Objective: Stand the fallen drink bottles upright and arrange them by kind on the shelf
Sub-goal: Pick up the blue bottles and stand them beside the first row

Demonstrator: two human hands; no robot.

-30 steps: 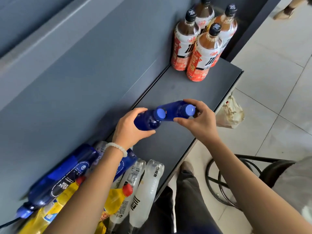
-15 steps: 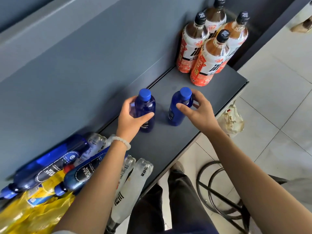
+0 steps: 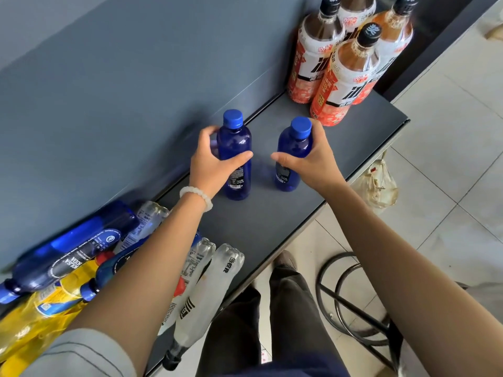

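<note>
Two small blue bottles stand upright side by side in the middle of the dark shelf (image 3: 353,137). My left hand (image 3: 212,164) grips the left blue bottle (image 3: 235,148) round its body. My right hand (image 3: 313,159) grips the right blue bottle (image 3: 292,148) just below its cap. Several tall tea bottles (image 3: 345,77) with orange and white labels stand upright at the shelf's far end. At the near left lies a heap of fallen bottles: a large blue soda bottle (image 3: 73,248), yellow bottles (image 3: 40,317) and clear white bottles (image 3: 206,292), partly hidden by my left arm.
The shelf's grey back panel (image 3: 136,91) rises on the left. Its front edge (image 3: 362,170) borders a tiled floor (image 3: 449,159). A crumpled plastic bag (image 3: 378,183) lies on the floor, and a black metal stool frame (image 3: 353,308) stands beside my legs (image 3: 272,308).
Both blue bottles went from tilted and touching in the air to standing apart on the shelf. My hands have stayed on them, sliding a little lower on the bottles.
</note>
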